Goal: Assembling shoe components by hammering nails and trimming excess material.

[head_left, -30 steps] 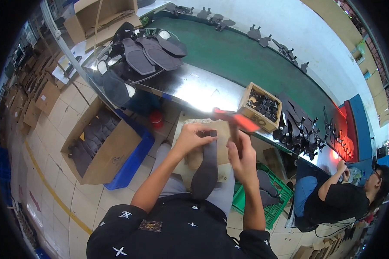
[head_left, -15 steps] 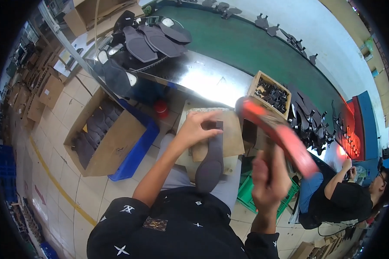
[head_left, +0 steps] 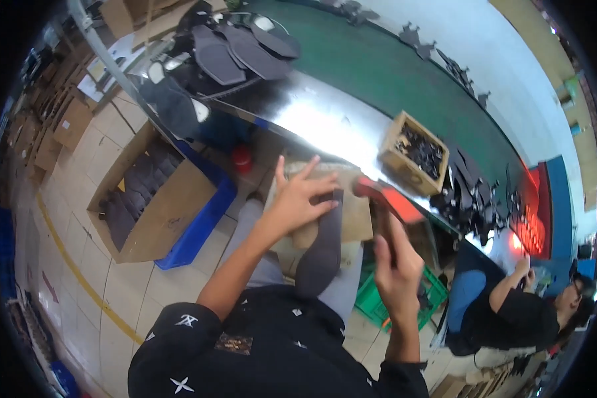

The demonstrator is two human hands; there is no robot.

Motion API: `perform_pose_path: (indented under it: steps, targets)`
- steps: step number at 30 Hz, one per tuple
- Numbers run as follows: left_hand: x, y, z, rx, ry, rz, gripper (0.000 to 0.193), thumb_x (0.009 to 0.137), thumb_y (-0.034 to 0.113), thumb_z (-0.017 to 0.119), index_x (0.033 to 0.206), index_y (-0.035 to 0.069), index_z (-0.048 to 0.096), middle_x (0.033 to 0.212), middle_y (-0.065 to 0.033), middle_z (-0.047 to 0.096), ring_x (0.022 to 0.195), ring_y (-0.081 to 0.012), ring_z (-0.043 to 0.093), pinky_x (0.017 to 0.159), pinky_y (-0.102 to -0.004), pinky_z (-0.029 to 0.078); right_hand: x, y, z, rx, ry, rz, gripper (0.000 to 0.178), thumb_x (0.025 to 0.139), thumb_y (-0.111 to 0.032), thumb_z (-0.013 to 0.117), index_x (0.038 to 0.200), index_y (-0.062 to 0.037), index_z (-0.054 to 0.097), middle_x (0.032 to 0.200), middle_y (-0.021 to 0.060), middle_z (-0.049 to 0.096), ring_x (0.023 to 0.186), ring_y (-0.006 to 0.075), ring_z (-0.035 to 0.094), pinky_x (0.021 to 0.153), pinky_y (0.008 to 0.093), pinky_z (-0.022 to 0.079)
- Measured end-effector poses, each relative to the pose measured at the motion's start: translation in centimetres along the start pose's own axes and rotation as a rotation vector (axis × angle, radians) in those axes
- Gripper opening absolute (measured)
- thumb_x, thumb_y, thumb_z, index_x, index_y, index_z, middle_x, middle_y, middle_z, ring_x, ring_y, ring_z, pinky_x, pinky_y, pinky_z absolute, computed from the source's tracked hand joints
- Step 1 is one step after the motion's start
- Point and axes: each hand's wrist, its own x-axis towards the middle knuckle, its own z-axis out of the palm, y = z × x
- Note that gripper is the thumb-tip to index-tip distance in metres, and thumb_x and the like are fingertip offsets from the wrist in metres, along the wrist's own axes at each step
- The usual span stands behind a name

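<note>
A dark grey shoe insole lies lengthwise over a worn board between my knees, its wide end towards me. My left hand rests at the insole's far, narrow end with its fingers spread; the fingertips touch or hover just over a small dark part there, mostly covered. My right hand is wrapped round the handle of a hammer with a red head. The hammer is raised to the right of the insole and apart from it. The grip itself is partly hidden behind my fingers.
Ahead, a wooden box of small dark parts stands on a metal ledge beside a green conveyor belt. Insoles are piled at the far left. A carton of insoles stands left, a green crate right. A co-worker sits at the right.
My left hand has gone from pinching at the insole's narrow end to spread fingers. The hammer has moved left and its head has turned, with my right hand still round it.
</note>
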Motion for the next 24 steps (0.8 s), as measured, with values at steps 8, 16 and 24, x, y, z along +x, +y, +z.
perform_pose_path:
  steps: [8,16,24]
  targets:
    - [-4.6,9.6,-7.5,-0.889,-0.366,0.028,0.022,0.086,0.017,0.072,0.086,-0.003,0.064,0.074,-0.0165,0.059,0.067,-0.0302,0.061,0.061,-0.0375,0.045,-0.3,3.7,1.2,-0.154,-0.144,-0.119,0.051,0.087,0.0,0.066,0.137,-0.0023,0.053,0.094,0.0142,0.064,0.072,0.0312,0.063,0.061,0.037,0.052]
    - [-7.3,11.7,-8.8,-1.158,-0.619,-0.391,0.035,0.098,0.026,0.061,0.082,-0.005,0.059,0.075,-0.0069,0.053,0.072,-0.0111,0.048,0.066,-0.0297,0.038,-1.8,0.6,1.8,0.748,-0.433,0.046,0.039,0.093,-0.027,0.064,0.122,-0.0005,0.063,0.125,0.0197,0.063,0.112,0.0337,0.06,0.099,0.0448,0.045]
    - [-7.9,12.7,-9.0,-1.476,-0.925,-0.638,0.036,0.105,0.029,0.047,0.106,-0.002,0.067,0.111,-0.0103,0.063,0.116,-0.0192,0.054,0.106,-0.0318,0.037,-6.9,-3.9,4.7,1.547,-0.24,0.565,0.065,0.091,-0.065,0.053,0.099,-0.0003,0.06,0.097,0.0169,0.063,0.103,0.0327,0.057,0.097,0.0483,0.044]
